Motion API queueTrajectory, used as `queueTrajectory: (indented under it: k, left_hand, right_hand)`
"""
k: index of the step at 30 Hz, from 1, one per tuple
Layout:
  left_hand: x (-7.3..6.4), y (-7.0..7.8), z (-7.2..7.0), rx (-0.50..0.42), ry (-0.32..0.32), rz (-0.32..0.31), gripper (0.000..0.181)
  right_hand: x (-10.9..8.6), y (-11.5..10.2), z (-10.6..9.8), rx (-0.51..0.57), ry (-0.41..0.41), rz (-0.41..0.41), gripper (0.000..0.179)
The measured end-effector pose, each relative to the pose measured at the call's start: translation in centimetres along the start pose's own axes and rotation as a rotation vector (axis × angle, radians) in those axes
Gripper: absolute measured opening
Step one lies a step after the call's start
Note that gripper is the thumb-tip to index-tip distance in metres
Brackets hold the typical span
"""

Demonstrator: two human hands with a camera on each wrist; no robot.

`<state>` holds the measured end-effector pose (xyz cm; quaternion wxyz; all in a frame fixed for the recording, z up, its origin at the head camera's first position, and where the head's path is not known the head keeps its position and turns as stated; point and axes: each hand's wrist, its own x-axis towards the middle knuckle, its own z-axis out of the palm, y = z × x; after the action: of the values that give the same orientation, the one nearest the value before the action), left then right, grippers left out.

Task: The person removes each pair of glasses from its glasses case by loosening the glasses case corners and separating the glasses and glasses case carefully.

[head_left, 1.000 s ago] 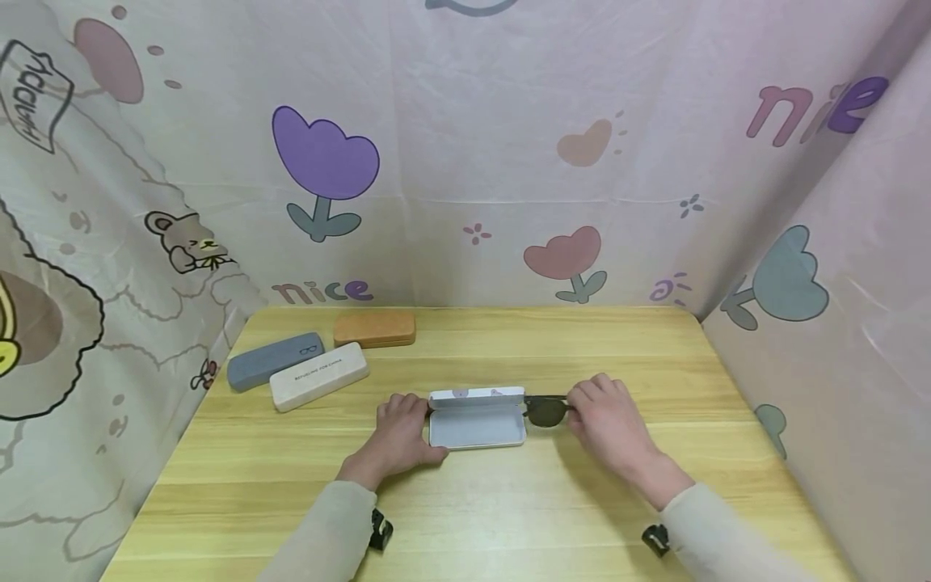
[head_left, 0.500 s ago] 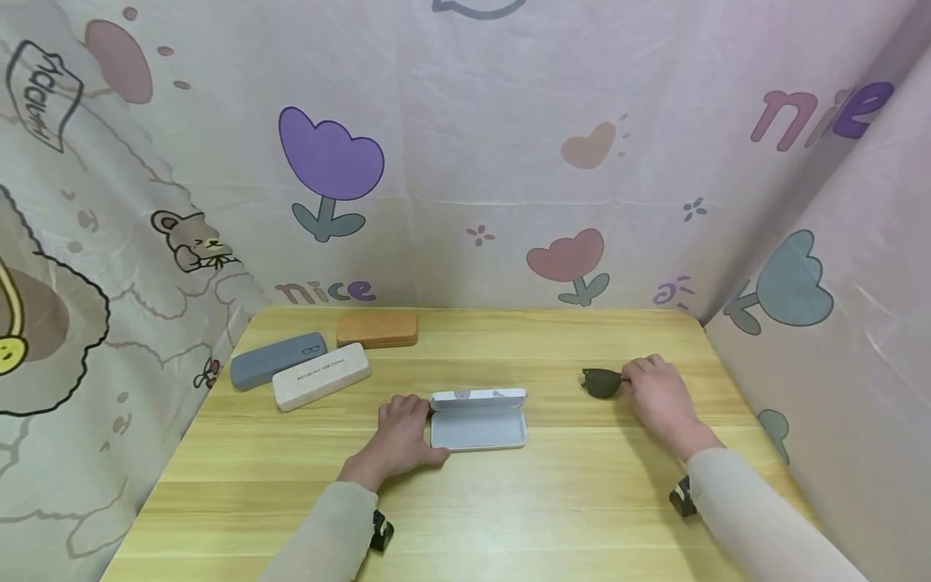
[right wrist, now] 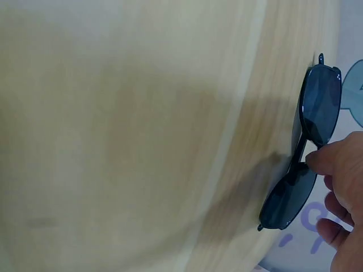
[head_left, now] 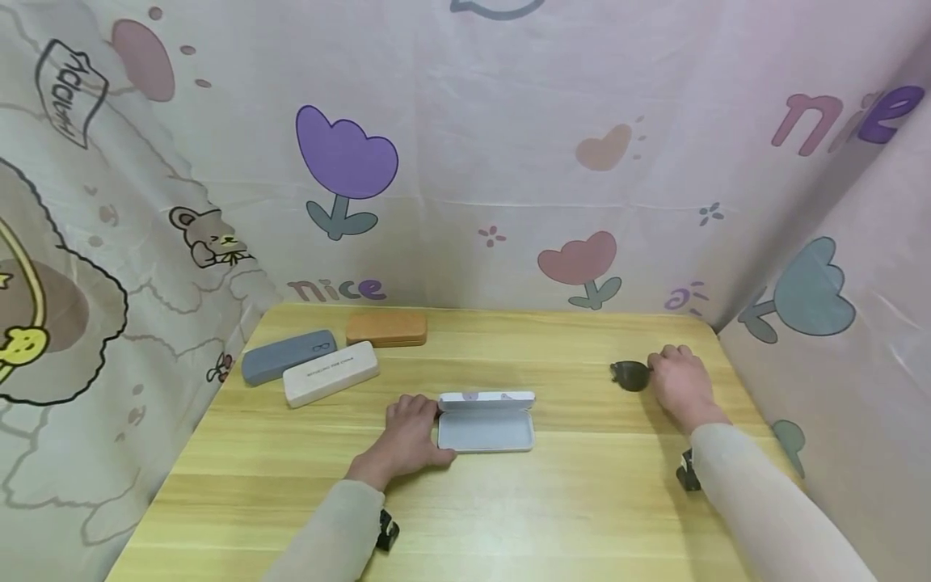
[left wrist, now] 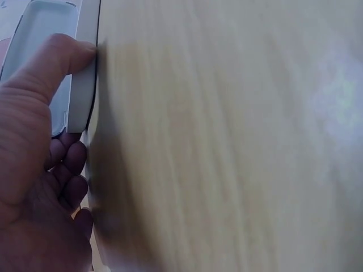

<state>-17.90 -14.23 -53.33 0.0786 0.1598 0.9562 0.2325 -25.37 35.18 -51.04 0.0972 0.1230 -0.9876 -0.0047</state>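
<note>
An eyeglass case (head_left: 486, 431) with its lid raised lies mid-table, its pale grey inside facing up. My left hand (head_left: 409, 436) grips its left end. In the left wrist view the thumb presses the front wall of the case (left wrist: 85, 85), and the other fingers curl at its end. Far to the right, near the table's back corner, my right hand (head_left: 684, 386) pinches dark sunglasses (head_left: 630, 376). The right wrist view has my thumb and a finger at the bridge of the sunglasses (right wrist: 321, 105), both lenses showing. Whether the sunglasses touch the table is unclear.
At the back left lie three closed cases: a blue-grey one (head_left: 289, 356), a cream one (head_left: 331, 373) and an orange-brown one (head_left: 386, 329). A printed curtain (head_left: 451, 162) stands along the back and both sides of the wooden table (head_left: 494, 517).
My right hand has carried the sunglasses away from beside the open case, rightward and toward the back of the table. My left hand has stayed on the case. The head view has shifted slightly.
</note>
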Motion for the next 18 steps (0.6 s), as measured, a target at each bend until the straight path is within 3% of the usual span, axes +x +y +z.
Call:
queueTrajectory:
  k: [8,18]
  left_hand:
    - [0.0,0.0,0.0,-0.004,-0.002,-0.002,0.086]
    - [0.0,0.0,0.2,0.015,0.004,0.000,0.086]
  right_hand:
    - [1.2,0.3,-0.2,-0.023,-0.067,0.034,0.027]
    - [2.6,0.0,0.4,0.026,-0.080,0.069,0.033]
